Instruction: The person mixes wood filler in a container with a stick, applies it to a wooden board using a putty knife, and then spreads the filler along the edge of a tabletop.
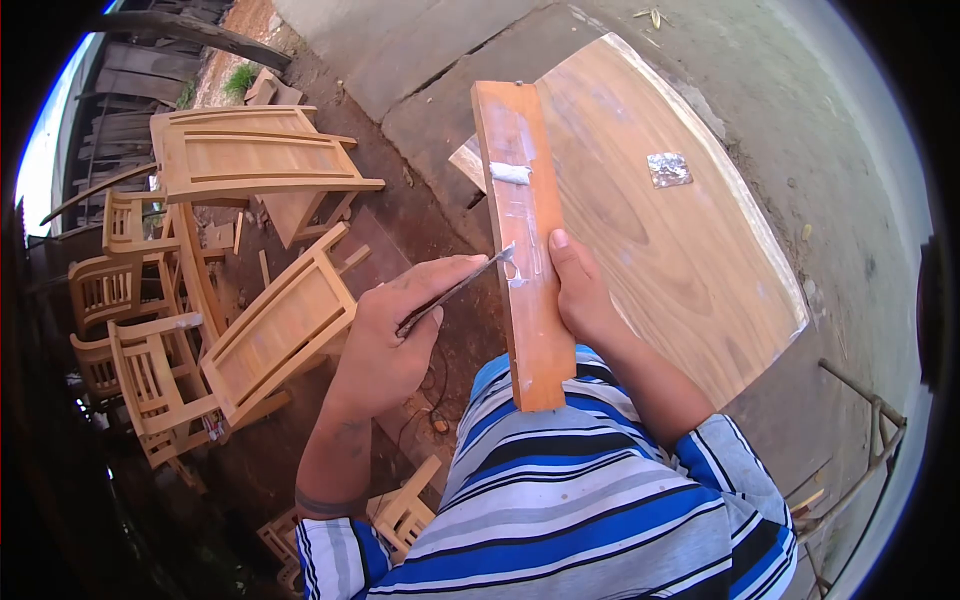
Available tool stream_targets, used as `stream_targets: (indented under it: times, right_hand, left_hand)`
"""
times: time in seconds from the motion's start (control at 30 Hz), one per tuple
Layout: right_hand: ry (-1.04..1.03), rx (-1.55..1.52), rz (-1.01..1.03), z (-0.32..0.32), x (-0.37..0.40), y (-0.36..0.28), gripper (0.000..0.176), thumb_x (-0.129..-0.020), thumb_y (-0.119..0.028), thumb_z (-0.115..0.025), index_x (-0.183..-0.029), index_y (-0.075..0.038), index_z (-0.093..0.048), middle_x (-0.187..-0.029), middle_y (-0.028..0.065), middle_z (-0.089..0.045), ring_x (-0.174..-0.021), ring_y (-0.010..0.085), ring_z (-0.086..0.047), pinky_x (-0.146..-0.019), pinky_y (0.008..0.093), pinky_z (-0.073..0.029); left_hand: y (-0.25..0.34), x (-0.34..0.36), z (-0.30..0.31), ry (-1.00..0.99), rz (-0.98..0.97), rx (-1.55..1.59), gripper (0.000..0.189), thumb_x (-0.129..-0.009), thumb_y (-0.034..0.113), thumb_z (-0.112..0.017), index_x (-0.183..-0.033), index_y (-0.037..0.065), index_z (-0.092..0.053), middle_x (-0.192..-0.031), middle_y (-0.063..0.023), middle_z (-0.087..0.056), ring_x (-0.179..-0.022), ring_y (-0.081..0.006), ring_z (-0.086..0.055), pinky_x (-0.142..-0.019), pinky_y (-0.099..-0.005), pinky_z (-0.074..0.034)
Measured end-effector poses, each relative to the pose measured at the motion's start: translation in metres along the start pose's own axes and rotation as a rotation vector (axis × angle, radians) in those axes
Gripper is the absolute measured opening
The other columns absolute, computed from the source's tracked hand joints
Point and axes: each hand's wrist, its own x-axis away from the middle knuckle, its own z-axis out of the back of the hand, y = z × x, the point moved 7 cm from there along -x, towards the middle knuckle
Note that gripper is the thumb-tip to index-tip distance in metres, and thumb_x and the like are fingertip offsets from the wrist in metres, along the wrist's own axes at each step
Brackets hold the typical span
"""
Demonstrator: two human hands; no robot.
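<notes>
In the head view, a narrow reddish-brown wooden board [535, 340] slants upward from my striped shirt. My right hand [583, 290] grips its right edge, thumb on the upper face and the other fingers hidden beneath. My left hand [393, 335] is closed round a thin, dark putty knife [455, 290]. White paste coats the knife's tip, which is at the board's face near its middle. Thin whitish smears of paste [518, 225] lie along the board. Farther up it sits a white lump [511, 173], perhaps putty.
A large curved wooden panel [650, 260] lies to the right, bearing a small silvery patch [669, 170]. Several wooden chairs [150, 385] and framed panels [285, 335] crowd the left. A metal frame [875, 440] stands at lower right, near the concrete floor [430, 45].
</notes>
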Motion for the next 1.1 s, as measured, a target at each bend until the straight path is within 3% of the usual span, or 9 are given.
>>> stream_targets:
  times: [0.17, 0.3, 0.43, 0.53, 0.6, 0.67, 0.73, 0.9, 1.1]
  right_hand:
    - [0.018, -0.125, -0.12, -0.014, 0.004, -0.011, 0.046, -0.105, -0.041, -0.031, -0.109, -0.002, -0.056, -0.09, 0.0061, -0.061, -0.08, 0.0112, -0.058, -0.074, 0.0294, -0.049]
    - [-0.008, -0.2, -0.195, -0.021, 0.004, -0.007, 0.048, -0.104, -0.042, -0.031, -0.111, -0.001, -0.055, -0.093, 0.0074, -0.063, -0.079, 0.0119, -0.06, -0.074, 0.0293, -0.05]
    - [0.0, -0.046, -0.201, -0.017, 0.006, -0.007, 0.049, -0.104, -0.043, -0.031, -0.11, -0.001, -0.056, -0.093, 0.0082, -0.063, -0.076, 0.0126, -0.061, -0.072, 0.0299, -0.051]
    - [-0.01, -0.023, -0.179, -0.02, 0.008, -0.012, 0.05, -0.104, -0.043, -0.03, -0.108, -0.001, -0.057, -0.091, 0.0083, -0.064, -0.075, 0.0128, -0.061, -0.07, 0.0303, -0.051]
    - [-0.016, -0.1, -0.158, -0.027, 0.003, -0.009, 0.05, -0.105, -0.042, -0.029, -0.107, -0.001, -0.057, -0.089, 0.0083, -0.064, -0.075, 0.0128, -0.061, -0.071, 0.03, -0.051]
    - [0.003, 0.014, -0.107, -0.024, 0.0, -0.013, 0.05, -0.104, -0.043, -0.029, -0.106, -0.001, -0.057, -0.088, 0.0087, -0.064, -0.074, 0.0132, -0.061, -0.07, 0.0299, -0.051]
    - [0.051, 0.025, -0.12, -0.021, 0.003, -0.011, 0.05, -0.104, -0.044, -0.03, -0.106, -0.001, -0.056, -0.087, 0.009, -0.063, -0.073, 0.0135, -0.061, -0.069, 0.03, -0.051]
    - [0.032, 0.056, -0.159, -0.012, 0.007, -0.013, 0.051, -0.104, -0.045, -0.03, -0.104, 0.0, -0.056, -0.085, 0.0088, -0.063, -0.072, 0.0134, -0.061, -0.068, 0.0304, -0.051]
    - [-0.08, 0.018, -0.139, -0.021, 0.009, -0.016, 0.051, -0.105, -0.043, -0.029, -0.103, 0.0, -0.057, -0.086, 0.0072, -0.063, -0.075, 0.0118, -0.06, -0.072, 0.0292, -0.05]
  left_hand:
    - [-0.005, 0.015, -0.021, 0.259, -0.312, -0.121, 0.049, -0.08, -0.016, -0.049, -0.124, 0.003, -0.06, -0.125, -0.017, -0.061, -0.119, -0.0314, -0.057, -0.102, -0.041, -0.044]
    - [-0.037, 0.035, -0.054, 0.502, -0.565, -0.372, 0.054, -0.074, -0.009, -0.06, -0.125, 0.01, -0.061, -0.131, -0.0118, -0.056, -0.126, -0.0389, -0.048, -0.102, -0.0591, -0.038]
    - [-0.092, 0.043, -0.031, 0.281, -0.262, -0.66, 0.051, -0.077, -0.007, -0.058, -0.124, 0.011, -0.061, -0.13, -0.011, -0.057, -0.123, -0.0431, -0.049, -0.104, -0.058, -0.038]
    - [-0.029, 0.049, -0.019, 0.455, -0.435, -0.557, 0.049, -0.078, -0.008, -0.057, -0.123, 0.011, -0.063, -0.13, -0.0113, -0.057, -0.122, -0.0422, -0.051, -0.103, -0.0585, -0.038]
    - [0.006, 0.054, -0.032, 0.401, -0.571, -0.498, 0.038, -0.083, -0.001, -0.06, -0.119, 0.011, -0.064, -0.13, -0.0107, -0.057, -0.122, -0.0425, -0.05, -0.105, -0.0605, -0.035]
    - [-0.03, 0.059, -0.052, 0.393, -0.622, -0.442, 0.035, -0.085, 0.003, -0.061, -0.118, 0.011, -0.064, -0.131, -0.0104, -0.055, -0.123, -0.0409, -0.05, -0.107, -0.0602, -0.033]
    - [-0.069, 0.049, -0.032, 0.307, -0.313, -0.714, 0.046, -0.081, -0.008, -0.055, -0.123, 0.01, -0.062, -0.129, -0.0119, -0.055, -0.124, -0.0381, -0.049, -0.104, -0.0587, -0.037]
    - [-0.032, 0.03, 0.009, 0.341, -0.135, -0.18, 0.059, -0.072, -0.021, -0.047, -0.124, 0.004, -0.06, -0.125, -0.0154, -0.06, -0.117, -0.0345, -0.058, -0.099, -0.0412, -0.046]
    - [-0.004, 0.013, 0.003, -0.045, -0.096, -0.059, 0.058, -0.071, -0.021, -0.048, -0.122, 0.003, -0.061, -0.122, -0.0173, -0.062, -0.114, -0.033, -0.06, -0.097, -0.0362, -0.047]
